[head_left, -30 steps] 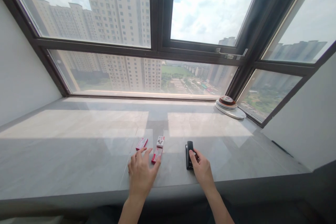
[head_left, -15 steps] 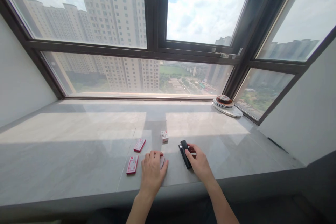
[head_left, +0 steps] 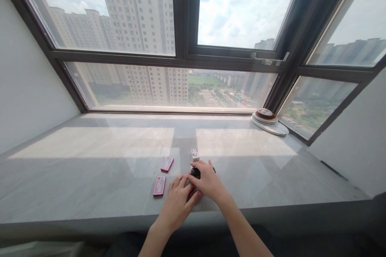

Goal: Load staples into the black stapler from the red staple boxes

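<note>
My right hand (head_left: 208, 181) is closed round a black stapler (head_left: 196, 172), mostly hidden under its fingers and palm. My left hand (head_left: 179, 198) rests low on the sill, its fingers curled over something they largely hide; a bit of red shows between the two hands. The hands touch or nearly touch each other. Just beyond them stands a small white box (head_left: 195, 155) with printing. Left of my left hand lie two flat red-and-white boxes, the nearer box (head_left: 159, 186) and the farther box (head_left: 167, 164).
The pale stone windowsill (head_left: 99, 184) ends in a front edge close to me. A stack of round plates (head_left: 267, 120) sits in the far right corner. Dark window frames (head_left: 177, 60) rise behind the sill, with walls at both sides.
My right hand has carried the stapler leftward to my left hand, turning it. The pale thing seen under my left hand is now covered. The view has shifted slightly.
</note>
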The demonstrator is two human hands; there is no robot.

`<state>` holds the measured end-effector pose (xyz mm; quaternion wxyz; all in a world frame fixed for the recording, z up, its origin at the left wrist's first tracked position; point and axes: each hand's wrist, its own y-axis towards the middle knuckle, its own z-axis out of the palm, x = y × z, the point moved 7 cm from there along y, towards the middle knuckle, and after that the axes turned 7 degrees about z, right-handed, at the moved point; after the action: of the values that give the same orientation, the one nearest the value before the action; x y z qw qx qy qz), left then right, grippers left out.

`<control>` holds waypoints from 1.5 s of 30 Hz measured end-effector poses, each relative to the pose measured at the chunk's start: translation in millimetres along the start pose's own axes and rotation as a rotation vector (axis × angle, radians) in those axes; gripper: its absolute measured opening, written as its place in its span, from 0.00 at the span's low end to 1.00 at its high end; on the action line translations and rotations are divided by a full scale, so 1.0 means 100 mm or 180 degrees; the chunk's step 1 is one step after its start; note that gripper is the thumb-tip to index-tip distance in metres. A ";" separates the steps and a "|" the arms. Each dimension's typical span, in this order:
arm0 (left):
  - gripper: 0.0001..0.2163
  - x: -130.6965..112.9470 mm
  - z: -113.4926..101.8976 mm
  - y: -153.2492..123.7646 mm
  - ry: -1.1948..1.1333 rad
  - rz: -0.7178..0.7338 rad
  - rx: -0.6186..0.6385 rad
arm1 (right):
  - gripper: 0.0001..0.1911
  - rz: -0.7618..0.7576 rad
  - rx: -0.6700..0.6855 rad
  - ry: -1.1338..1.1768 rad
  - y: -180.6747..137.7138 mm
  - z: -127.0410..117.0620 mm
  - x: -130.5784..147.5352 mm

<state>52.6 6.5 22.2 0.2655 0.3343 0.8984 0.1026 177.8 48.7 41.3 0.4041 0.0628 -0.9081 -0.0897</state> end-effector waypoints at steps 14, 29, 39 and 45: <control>0.26 0.26 -0.07 -0.09 -0.0291 -0.0294 0.0080 | 0.22 0.1600 -0.1275 0.3123 -0.25 -0.57 -1.24; 0.13 0.40 -0.08 -0.05 -0.0644 -0.0267 -0.0005 | 0.18 0.1192 0.0404 0.0896 -0.51 0.12 -0.77; 0.12 0.38 -0.13 -0.07 -0.0591 -0.0202 -0.0101 | 0.17 0.0839 -0.0227 0.0274 -0.38 -0.41 -0.64; 0.13 0.39 -0.12 -0.06 -0.0525 -0.0266 -0.0139 | 0.20 0.0775 0.0275 0.0981 -0.19 0.11 -0.38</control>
<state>18.3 27.1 13.8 0.3498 0.2980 0.8843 0.0831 195.4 38.8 2.5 0.5431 -0.0173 -0.8394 0.0095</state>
